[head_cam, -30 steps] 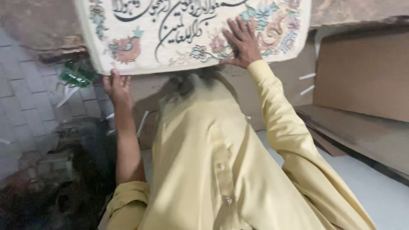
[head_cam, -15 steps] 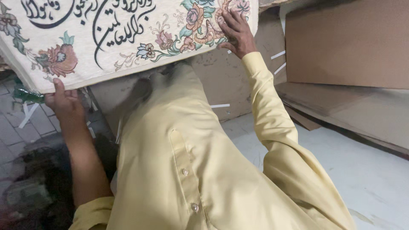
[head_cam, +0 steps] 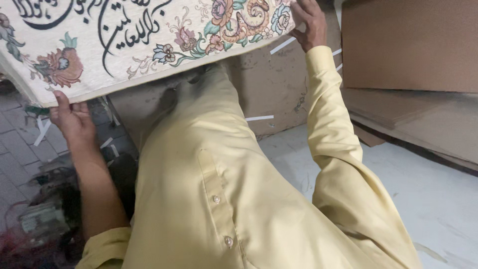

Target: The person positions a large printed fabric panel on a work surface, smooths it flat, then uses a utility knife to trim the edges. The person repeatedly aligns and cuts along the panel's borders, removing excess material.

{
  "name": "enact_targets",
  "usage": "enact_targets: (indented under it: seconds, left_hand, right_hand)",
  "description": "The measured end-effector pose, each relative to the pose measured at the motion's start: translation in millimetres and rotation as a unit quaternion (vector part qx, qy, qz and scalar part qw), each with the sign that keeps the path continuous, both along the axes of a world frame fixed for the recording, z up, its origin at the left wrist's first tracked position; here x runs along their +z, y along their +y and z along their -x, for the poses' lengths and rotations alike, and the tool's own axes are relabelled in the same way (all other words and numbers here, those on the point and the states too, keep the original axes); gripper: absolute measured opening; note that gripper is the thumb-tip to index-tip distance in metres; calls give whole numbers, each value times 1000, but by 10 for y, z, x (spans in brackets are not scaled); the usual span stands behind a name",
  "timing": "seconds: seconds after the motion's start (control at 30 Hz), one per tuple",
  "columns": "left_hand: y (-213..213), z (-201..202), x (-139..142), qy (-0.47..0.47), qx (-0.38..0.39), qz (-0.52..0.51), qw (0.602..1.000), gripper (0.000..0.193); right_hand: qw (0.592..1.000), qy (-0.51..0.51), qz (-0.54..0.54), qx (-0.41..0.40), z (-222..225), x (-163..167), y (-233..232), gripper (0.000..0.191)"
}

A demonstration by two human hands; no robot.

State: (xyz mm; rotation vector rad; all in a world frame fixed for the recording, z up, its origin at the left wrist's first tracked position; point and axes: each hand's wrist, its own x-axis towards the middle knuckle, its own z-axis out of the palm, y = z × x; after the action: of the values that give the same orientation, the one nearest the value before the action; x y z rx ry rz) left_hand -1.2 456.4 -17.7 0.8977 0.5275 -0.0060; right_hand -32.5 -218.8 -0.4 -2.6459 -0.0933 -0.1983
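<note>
A cream fabric panel [head_cam: 149, 35] with black script and woven flowers fills the top of the head view, held up in front of me. My left hand [head_cam: 72, 119] grips its lower left corner from beneath, fingers curled on the edge. My right hand [head_cam: 309, 22] clasps the panel's right edge, arm stretched out in a pale yellow sleeve. My yellow buttoned shirt fills the middle of the view below the panel.
Flat brown cardboard sheets [head_cam: 413, 50] lean and lie stacked at the right. A brown board [head_cam: 271, 84] with white tape strips stands behind the panel. A white floor [head_cam: 423, 199] lies at the lower right, grey paving [head_cam: 17, 149] and dark clutter at the lower left.
The panel has shifted left and closer, filling more of the top. Both hands stay on its edges; my left hand slid further toward the left corner.
</note>
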Motion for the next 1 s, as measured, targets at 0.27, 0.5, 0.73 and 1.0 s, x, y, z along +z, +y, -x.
enact_targets:
  seconds: [0.27,0.5,0.73,1.0]
  left_hand:
    - [-33,35,25,-33,20,16,999,51]
    - [-68,-13,95,-18,32,32,999,52]
    - [-168,12,145,-35,45,64,996,43]
    - [-152,4,119,-55,63,81,993,36]
  right_hand:
    - [996,65,57,4,-36,132,89,49]
    - [975,78,180,101,181,-110,426,80]
    - [991,62,111,35,413,-253,601,78]
    - [922,-149,-327,-140,306,-420,947,62]
